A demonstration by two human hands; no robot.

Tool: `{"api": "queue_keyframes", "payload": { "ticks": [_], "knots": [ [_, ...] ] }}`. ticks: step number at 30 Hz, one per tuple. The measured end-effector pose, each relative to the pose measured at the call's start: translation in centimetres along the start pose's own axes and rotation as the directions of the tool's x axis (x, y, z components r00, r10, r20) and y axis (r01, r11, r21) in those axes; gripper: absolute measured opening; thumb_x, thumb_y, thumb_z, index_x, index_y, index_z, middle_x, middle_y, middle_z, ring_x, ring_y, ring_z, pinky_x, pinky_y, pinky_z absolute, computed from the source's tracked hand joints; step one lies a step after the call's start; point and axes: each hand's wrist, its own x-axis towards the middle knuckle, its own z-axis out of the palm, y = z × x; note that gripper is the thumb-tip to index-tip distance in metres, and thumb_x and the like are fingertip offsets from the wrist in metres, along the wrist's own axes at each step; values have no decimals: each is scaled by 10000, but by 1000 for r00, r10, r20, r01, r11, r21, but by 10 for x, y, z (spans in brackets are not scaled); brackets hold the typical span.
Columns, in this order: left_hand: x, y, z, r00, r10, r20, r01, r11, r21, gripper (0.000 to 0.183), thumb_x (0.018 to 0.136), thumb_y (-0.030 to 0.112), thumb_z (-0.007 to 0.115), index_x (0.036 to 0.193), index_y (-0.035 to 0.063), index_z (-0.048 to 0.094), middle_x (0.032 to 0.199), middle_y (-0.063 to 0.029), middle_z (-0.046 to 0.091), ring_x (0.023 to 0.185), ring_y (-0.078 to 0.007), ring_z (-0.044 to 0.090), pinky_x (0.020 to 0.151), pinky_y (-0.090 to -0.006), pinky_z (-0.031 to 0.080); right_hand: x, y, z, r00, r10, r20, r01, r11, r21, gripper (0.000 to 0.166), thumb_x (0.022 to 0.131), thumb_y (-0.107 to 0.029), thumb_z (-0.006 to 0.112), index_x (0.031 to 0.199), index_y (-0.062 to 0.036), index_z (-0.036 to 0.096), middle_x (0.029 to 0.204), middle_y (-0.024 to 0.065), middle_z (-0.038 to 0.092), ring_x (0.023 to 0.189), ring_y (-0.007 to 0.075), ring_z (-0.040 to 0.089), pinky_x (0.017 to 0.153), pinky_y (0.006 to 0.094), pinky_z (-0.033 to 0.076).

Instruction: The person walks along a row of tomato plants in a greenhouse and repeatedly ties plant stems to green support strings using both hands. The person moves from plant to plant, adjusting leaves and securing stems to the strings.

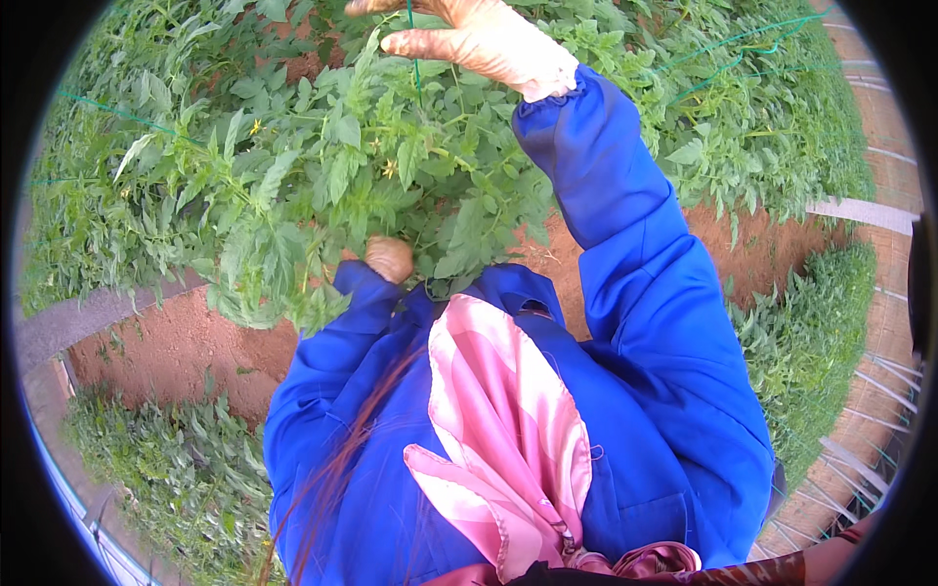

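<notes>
My right hand point(469, 44), in a soiled pale glove, is raised at the top of the view, its fingers spread beside a green string point(417, 73). Whether the fingers touch the string cannot be told. The string hangs down into a leafy tomato plant point(344, 146) with small yellow flowers point(389, 168). Low at the plant's near side is my left hand point(389, 258), also gloved; leaves hide its fingers, so any hold is hidden. Both arms wear blue sleeves, and a pink scarf point(506, 410) hangs over the blue jacket.
Dense tomato foliage point(762, 124) stretches to both sides, crossed by green strings point(124, 115). Reddish soil point(190, 351) shows between the rows. More plants grow behind me at the lower left point(176, 454) and lower right point(806, 344). Metal framework point(865, 212) stands at the right rim.
</notes>
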Motion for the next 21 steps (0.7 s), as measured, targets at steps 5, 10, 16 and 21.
{"api": "queue_keyframes", "payload": {
  "ticks": [5, 10, 16, 21],
  "knots": [
    [-46, -51, -37, 975, 123, 183, -115, 992, -55, 256, 730, 172, 503, 936, 53, 597, 938, -158, 610, 893, -313, 582, 873, -409, 383, 31, 50, -14, 983, 166, 75, -182, 917, 354, 354, 863, -217, 532, 1156, -21, 504, 902, 62, 629, 861, 120, 562, 770, 257, 432],
    [-46, 1, -104, 745, 42, -666, -498, 699, -513, 352, 820, 115, 445, 1152, 11, 499, 1141, -183, 529, 1094, -275, 490, 907, -374, 377, 49, 55, -10, 959, 254, 127, -280, 919, 279, 315, 876, -232, 516, 1094, -8, 548, 828, 44, 636, 815, 111, 564, 748, 252, 433],
    [-6, 77, -169, 933, -212, -292, -349, -733, -584, 420, 872, 192, 486, 1249, 24, 409, 1107, -97, 550, 974, -196, 541, 851, -301, 433, 58, 77, -19, 988, 133, 80, -151, 947, 284, 259, 895, -198, 474, 1068, -31, 571, 812, 26, 620, 759, 107, 555, 703, 249, 438],
    [-44, 35, -224, 858, -391, -332, -497, -794, -349, 439, 827, 157, 535, 1232, 31, 423, 1146, -194, 527, 979, -291, 564, 873, -381, 449, 24, 118, -50, 994, 82, -73, -59, 960, 274, 252, 883, -239, 513, 1022, -47, 597, 697, -4, 592, 713, 85, 533, 696, 246, 434]
  ]
}}
